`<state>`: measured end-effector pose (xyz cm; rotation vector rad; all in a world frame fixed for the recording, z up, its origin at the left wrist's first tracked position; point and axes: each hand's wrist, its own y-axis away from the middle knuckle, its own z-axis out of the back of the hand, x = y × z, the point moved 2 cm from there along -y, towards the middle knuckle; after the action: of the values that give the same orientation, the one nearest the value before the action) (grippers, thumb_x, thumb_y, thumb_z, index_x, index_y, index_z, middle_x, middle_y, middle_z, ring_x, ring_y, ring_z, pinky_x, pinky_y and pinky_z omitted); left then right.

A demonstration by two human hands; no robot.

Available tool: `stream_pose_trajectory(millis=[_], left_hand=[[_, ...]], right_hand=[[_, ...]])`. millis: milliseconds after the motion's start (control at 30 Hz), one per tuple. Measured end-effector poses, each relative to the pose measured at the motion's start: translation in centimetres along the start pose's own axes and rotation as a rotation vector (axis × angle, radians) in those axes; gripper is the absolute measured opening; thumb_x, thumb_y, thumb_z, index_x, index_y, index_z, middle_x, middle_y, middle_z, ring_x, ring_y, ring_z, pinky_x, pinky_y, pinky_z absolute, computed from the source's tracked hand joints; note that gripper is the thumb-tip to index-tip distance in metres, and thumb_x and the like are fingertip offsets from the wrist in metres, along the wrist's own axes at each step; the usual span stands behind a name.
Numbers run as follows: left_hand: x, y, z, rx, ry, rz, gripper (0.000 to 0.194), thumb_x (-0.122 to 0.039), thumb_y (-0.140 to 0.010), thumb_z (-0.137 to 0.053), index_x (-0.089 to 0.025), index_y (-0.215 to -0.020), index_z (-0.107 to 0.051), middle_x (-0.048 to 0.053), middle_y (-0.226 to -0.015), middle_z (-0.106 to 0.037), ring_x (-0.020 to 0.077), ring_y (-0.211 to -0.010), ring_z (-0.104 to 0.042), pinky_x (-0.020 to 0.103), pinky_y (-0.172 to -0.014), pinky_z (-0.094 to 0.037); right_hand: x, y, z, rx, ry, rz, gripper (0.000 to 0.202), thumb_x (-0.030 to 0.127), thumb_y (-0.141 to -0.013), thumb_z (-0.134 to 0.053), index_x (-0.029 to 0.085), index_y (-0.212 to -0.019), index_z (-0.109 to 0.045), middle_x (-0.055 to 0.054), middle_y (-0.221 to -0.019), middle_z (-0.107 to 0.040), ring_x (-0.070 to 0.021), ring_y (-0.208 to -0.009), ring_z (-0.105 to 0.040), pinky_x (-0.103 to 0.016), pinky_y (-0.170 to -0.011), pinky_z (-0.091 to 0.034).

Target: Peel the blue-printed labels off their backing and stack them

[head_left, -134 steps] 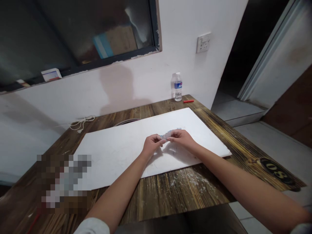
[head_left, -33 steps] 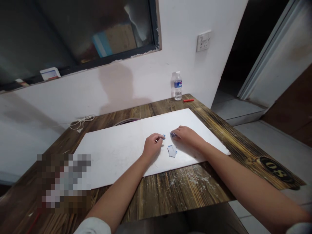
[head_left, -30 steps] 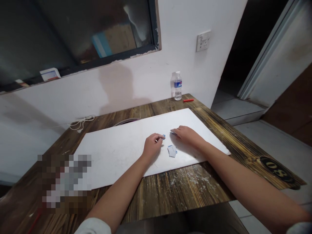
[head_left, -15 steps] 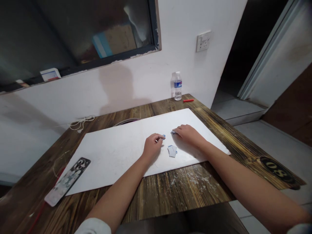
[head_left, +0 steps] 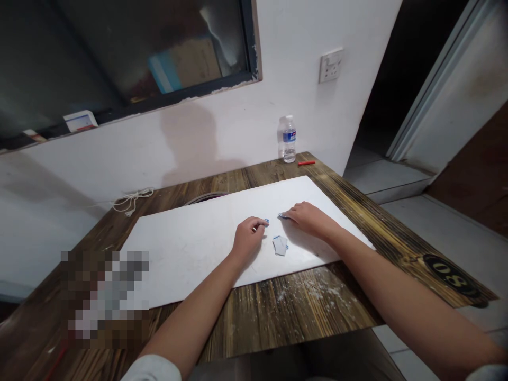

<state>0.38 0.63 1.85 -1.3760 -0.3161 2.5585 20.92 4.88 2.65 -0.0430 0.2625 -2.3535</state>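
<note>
A white board (head_left: 190, 248) lies across the wooden table. Over its right half, my left hand (head_left: 250, 235) has thumb and forefinger pinched on a small blue-marked piece (head_left: 267, 222). To the right of it, my right hand (head_left: 307, 218) rests low on the board, its fingertips closed on another small blue-and-white piece (head_left: 282, 215). Between and nearer than the hands lies a little pile of white paper pieces (head_left: 280, 245) with blue edges.
A water bottle (head_left: 289, 140) and a red pen-like object (head_left: 306, 163) stand and lie at the table's back right corner. A white cable (head_left: 133, 199) is coiled at the back left. The left front area is pixelated.
Both hands stay nearly in place. Slightly more of the piece at my right fingertips shows. The phone at the left front is now covered by pixelation.
</note>
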Motion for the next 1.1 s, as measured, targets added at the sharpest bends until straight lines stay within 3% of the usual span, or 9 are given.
stream_pose_trajectory(millis=[200,400,533,633,767,900,1100], left_hand=[[-0.2,0.0,0.0,-0.002,-0.001,0.006,0.022,-0.017,-0.079,-0.051,-0.020,-0.083,-0.072,0.002,-0.089,-0.069,0.0098,-0.065,-0.056,0.022,-0.058,-0.054],[-0.5,-0.1,0.3,-0.062,-0.035,-0.006,0.022,-0.014,-0.078,-0.051,-0.019,-0.081,-0.072,0.003,-0.088,-0.068,0.0124,-0.074,-0.061,0.022,-0.062,-0.052],[0.1,-0.3,0.3,-0.093,0.002,0.036,0.021,-0.016,-0.081,-0.050,-0.019,-0.085,-0.070,0.003,-0.092,-0.067,0.0136,-0.077,-0.063,0.025,-0.064,-0.053],[0.6,-0.4,0.2,-0.105,-0.102,0.024,0.020,-0.015,-0.080,-0.053,-0.020,-0.089,-0.070,0.004,-0.095,-0.067,0.0162,-0.086,-0.063,0.030,-0.078,-0.053],[0.7,-0.5,-0.2,-0.028,-0.310,-0.080,0.026,-0.016,-0.079,-0.060,-0.020,-0.103,-0.068,0.006,-0.105,-0.067,0.0216,-0.104,-0.058,0.038,-0.096,-0.046],[0.4,-0.1,-0.5,0.059,-0.445,-0.151,0.034,-0.022,-0.080,-0.064,-0.022,-0.113,-0.066,0.006,-0.117,-0.065,0.0251,-0.112,-0.053,0.042,-0.100,-0.041],[0.3,-0.1,-0.3,0.123,-0.492,-0.178,0.025,-0.027,-0.082,-0.064,-0.024,-0.107,-0.069,0.006,-0.108,-0.066,0.0237,-0.104,-0.054,0.040,-0.094,-0.042]], right_hand=[[-0.1,-0.2,-0.3,-0.043,-0.028,-0.057,0.017,0.007,-0.079,-0.051,0.015,-0.078,-0.066,-0.013,-0.079,-0.071,-0.0256,-0.073,-0.063,-0.035,-0.067,-0.036],[-0.2,0.2,0.1,-0.142,-0.139,-0.102,0.021,0.009,-0.082,-0.051,0.016,-0.086,-0.070,-0.011,-0.083,-0.072,-0.0220,-0.075,-0.063,-0.033,-0.071,-0.041],[1.2,0.4,0.9,-0.264,-0.422,0.079,0.024,0.009,-0.080,-0.054,0.019,-0.094,-0.071,-0.006,-0.087,-0.073,-0.0191,-0.081,-0.064,-0.031,-0.077,-0.045],[2.1,0.5,1.0,-0.275,-0.583,0.224,0.024,0.007,-0.077,-0.056,0.021,-0.089,-0.072,-0.004,-0.088,-0.073,-0.0172,-0.082,-0.064,-0.031,-0.080,-0.047],[2.2,0.6,0.9,-0.156,-0.651,0.334,0.021,0.007,-0.073,-0.059,0.020,-0.083,-0.072,-0.004,-0.086,-0.071,-0.0173,-0.081,-0.061,-0.031,-0.078,-0.047],[2.2,0.7,1.3,-0.044,-0.629,0.389,0.016,0.011,-0.076,-0.060,0.019,-0.080,-0.073,-0.006,-0.087,-0.066,-0.0185,-0.083,-0.057,-0.032,-0.078,-0.045],[2.0,0.3,1.5,-0.171,-0.591,0.211,0.024,0.012,-0.086,-0.049,0.016,-0.073,-0.069,-0.007,-0.079,-0.062,-0.0187,-0.079,-0.055,-0.032,-0.075,-0.043]])
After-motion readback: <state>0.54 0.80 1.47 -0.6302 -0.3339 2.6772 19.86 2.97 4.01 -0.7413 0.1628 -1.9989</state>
